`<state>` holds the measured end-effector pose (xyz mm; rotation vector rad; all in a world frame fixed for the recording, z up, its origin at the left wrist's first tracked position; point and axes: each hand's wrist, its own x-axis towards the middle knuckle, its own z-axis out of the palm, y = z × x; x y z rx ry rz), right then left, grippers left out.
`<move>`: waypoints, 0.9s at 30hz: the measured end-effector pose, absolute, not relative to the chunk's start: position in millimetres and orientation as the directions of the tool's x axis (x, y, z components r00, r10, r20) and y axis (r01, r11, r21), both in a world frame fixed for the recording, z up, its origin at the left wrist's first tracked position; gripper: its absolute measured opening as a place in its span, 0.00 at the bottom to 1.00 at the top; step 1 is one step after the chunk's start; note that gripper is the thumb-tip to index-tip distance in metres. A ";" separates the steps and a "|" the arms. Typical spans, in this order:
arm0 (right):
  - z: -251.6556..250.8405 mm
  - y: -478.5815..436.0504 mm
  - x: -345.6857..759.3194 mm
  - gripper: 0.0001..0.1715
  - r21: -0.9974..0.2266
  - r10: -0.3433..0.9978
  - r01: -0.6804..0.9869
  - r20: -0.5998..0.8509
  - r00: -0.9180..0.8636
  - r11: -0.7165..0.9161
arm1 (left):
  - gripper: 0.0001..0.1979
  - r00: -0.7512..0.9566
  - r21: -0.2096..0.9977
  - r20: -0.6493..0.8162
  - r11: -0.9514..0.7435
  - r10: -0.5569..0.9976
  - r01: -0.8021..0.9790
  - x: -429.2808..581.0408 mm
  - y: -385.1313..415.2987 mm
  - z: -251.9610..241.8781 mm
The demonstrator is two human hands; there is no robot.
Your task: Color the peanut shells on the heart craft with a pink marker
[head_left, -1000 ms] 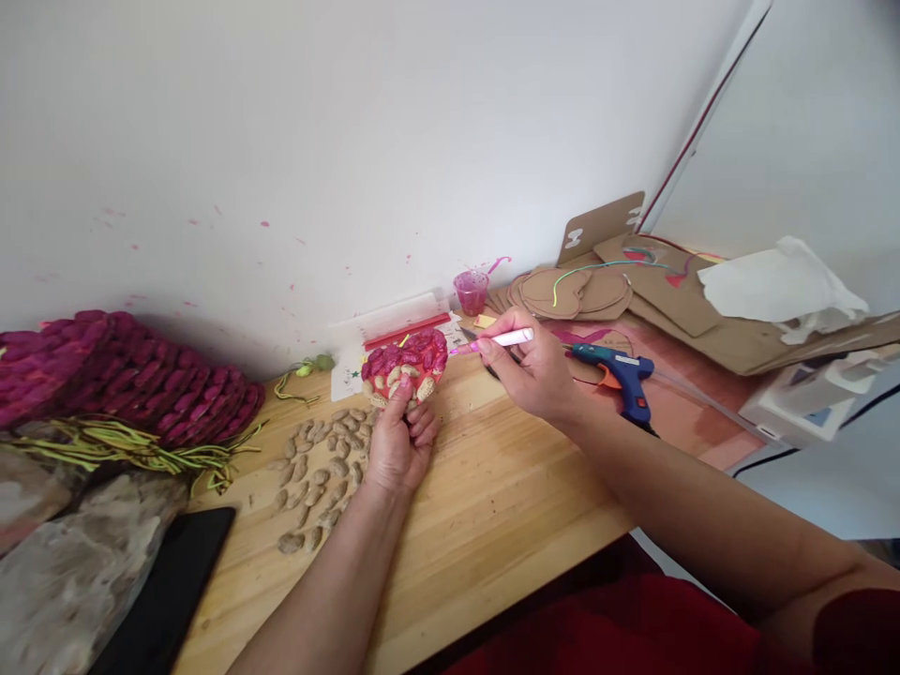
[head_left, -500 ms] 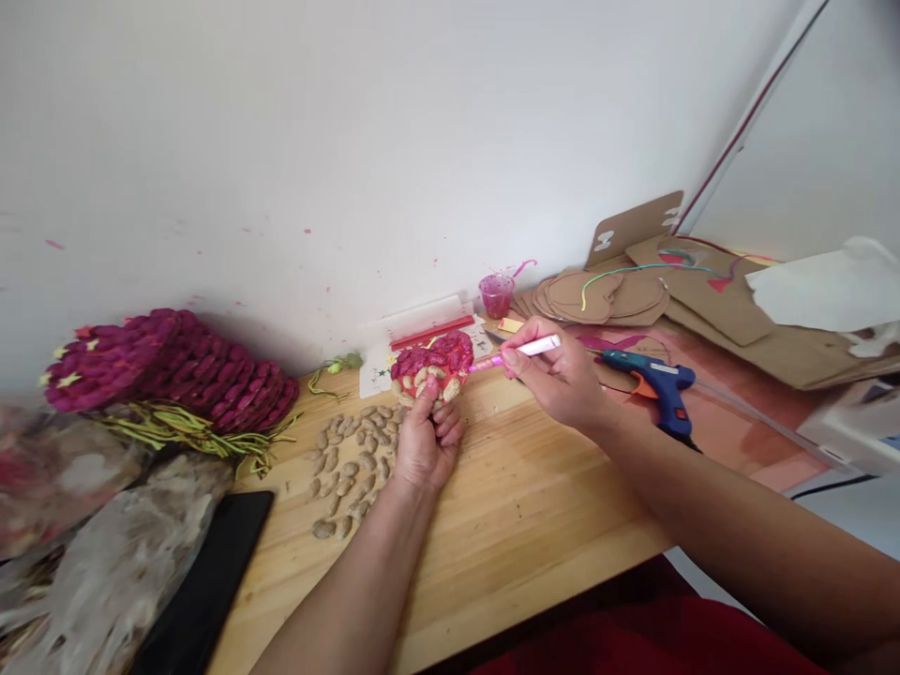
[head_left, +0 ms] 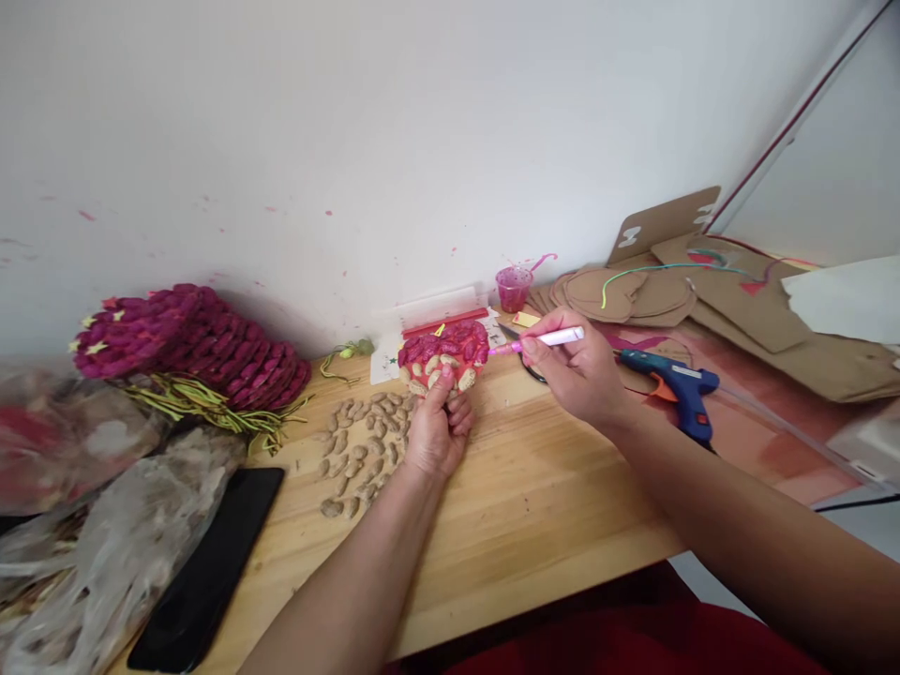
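My left hand (head_left: 436, 433) grips the lower edge of a heart-shaped piece (head_left: 444, 354) covered with peanut shells, most painted magenta and a few bare. It holds the piece tilted up over the wooden table (head_left: 534, 506). My right hand (head_left: 577, 373) pinches a white-handled paintbrush (head_left: 545, 339) whose pink tip touches the heart's right side. Several unpainted peanut shells (head_left: 358, 452) lie on the table just left of my left hand.
A blue glue gun (head_left: 676, 386) lies to the right of my right hand. A small pink paint cup (head_left: 512, 287) stands by the wall. Cardboard cut-outs (head_left: 633, 292) are at back right, magenta shell hearts (head_left: 189, 342) at left, plastic bags (head_left: 105, 553) and a black tablet (head_left: 211, 572) at front left.
The view has shifted, so everything sits further right and higher in the picture. Both hands keep their grips, and the brush tip stays at the heart's right edge.
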<state>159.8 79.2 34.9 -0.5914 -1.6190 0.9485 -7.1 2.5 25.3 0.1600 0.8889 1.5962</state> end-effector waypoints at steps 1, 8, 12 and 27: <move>35.8 79.5 159.4 0.19 -0.829 0.793 -0.123 0.557 -0.247 0.545 | 0.21 -0.256 0.615 -0.372 0.031 0.892 -0.788 -7.1 2.5 25.9; 37.2 82.1 156.4 0.23 -0.851 0.833 -0.170 0.523 -0.180 0.498 | 0.18 -0.230 0.574 -0.405 0.050 0.885 -0.818 -8.7 2.1 27.8; 31.7 82.3 156.3 0.20 -0.831 0.807 -0.112 0.557 -0.196 0.546 | 0.18 -0.219 0.574 -0.374 0.039 0.901 -0.818 -9.3 1.8 25.6; 31.8 77.6 155.4 0.16 -0.819 0.789 -0.095 0.571 -0.225 0.566 | 0.21 -0.230 0.596 -0.337 0.017 0.913 -0.803 -9.4 1.5 23.3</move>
